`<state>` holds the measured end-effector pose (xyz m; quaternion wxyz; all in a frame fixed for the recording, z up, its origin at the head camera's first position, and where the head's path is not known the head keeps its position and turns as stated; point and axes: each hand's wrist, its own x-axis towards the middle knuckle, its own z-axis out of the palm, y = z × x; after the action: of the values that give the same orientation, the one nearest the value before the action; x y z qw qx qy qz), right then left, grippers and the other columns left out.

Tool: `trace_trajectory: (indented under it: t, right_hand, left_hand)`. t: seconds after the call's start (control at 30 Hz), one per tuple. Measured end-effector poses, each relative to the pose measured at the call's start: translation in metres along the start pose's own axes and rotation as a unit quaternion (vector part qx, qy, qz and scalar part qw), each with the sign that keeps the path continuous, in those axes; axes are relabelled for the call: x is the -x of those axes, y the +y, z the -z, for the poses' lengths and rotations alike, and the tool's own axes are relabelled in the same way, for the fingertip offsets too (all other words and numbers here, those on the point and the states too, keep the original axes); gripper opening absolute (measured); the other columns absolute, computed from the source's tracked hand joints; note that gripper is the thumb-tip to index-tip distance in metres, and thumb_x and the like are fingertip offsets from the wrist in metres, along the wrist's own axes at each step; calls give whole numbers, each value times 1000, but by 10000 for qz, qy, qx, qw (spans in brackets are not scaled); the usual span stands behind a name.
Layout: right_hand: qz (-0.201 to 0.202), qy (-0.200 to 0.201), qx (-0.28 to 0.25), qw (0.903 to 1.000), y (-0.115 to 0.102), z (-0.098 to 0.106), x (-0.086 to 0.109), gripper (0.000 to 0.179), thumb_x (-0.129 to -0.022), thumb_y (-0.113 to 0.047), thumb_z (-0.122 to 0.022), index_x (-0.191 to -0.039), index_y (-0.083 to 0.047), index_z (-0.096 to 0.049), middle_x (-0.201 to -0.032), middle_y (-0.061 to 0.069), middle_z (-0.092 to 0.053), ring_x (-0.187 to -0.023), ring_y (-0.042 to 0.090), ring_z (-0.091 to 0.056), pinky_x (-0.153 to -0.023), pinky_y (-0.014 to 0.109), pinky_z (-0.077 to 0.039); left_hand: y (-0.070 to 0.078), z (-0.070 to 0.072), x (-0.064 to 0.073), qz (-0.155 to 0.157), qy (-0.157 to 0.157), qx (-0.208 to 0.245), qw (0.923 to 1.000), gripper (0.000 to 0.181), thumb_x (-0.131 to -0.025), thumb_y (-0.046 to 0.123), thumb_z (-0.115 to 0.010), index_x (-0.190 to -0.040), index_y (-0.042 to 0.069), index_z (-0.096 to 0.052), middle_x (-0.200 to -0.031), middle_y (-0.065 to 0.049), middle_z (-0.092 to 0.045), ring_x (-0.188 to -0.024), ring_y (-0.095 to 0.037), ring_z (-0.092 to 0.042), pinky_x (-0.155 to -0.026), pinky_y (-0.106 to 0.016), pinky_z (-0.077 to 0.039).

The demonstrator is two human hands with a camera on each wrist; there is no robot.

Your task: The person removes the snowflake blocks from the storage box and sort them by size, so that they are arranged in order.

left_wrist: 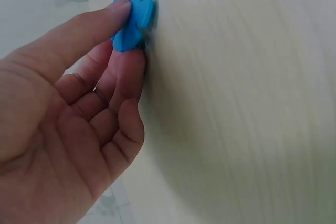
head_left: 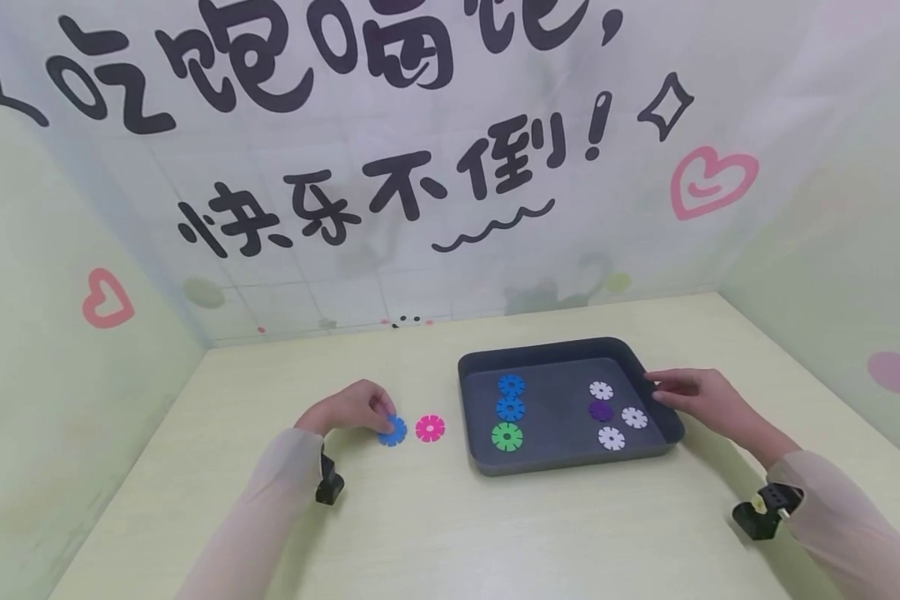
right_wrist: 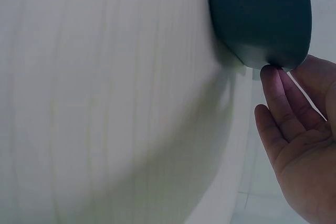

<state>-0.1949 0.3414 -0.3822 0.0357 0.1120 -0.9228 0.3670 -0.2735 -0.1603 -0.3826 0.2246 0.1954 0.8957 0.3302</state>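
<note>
My left hand (head_left: pixel 356 406) pinches a blue notched, flower-shaped disc (left_wrist: pixel 137 11) between thumb and fingers, low over the table left of the tray. A pink notched disc (head_left: pixel 431 428) lies flat just to its right. On the far side, my right hand (head_left: pixel 692 392) grips the right wall of a dark grey rectangular tray (head_left: pixel 570 464). In the right wrist view, fingertips (right_wrist: pixel 273 73) meet the tray's outer wall and the thumb passes behind its rim. Inside the tray, two blue discs (head_left: pixel 510 408) and a green disc (head_left: pixel 507 437) line the left side.
At the tray's right side lie a purple disc (head_left: pixel 601 410) and three white discs (head_left: pixel 633 417). The pale wooden table (head_left: pixel 450 533) meets a printed backdrop (head_left: pixel 420 283) behind and side walls left and right. Small black devices (head_left: pixel 329 482) are strapped to both wrists.
</note>
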Motion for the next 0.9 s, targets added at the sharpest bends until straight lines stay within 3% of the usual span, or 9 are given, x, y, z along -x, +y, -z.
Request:
trace_trajectory:
  t: [0.2,0.7,0.9]
  right_hand:
    - [22,8,40,10000,-1,0,0,37,-85,-10,-65,-115,10,-57,-100,23,-64,-82,0,-59,-68,19,-48]
    - [10,16,37,10000,0,-1,0,37,-85,-10,-65,-115,10,-57,-101,23,-63,-84,3,-59,-69,19,-47]
    - [7,24,79,10000,5,-1,-1,38,-85,-12,-64,-116,9,-57,-101,22,-64,-83,0,-58,-69,19,-47]
  left_hand:
    - [-3,-3,1,-61,42,30,10000,15,-76,10,-73,-87,4,-65,-73,-2,-58,-67,-16,-48,-65,-29,-41]
    - [-6,-5,1,131,204,159,9996,19,-77,19,-74,-90,8,-65,-78,-2,-58,-72,-17,-49,-69,-30,-41]
    - [5,-4,-2,-30,391,183,9991,21,-77,21,-74,-92,9,-64,-79,-4,-56,-71,-18,-49,-66,-31,-42]
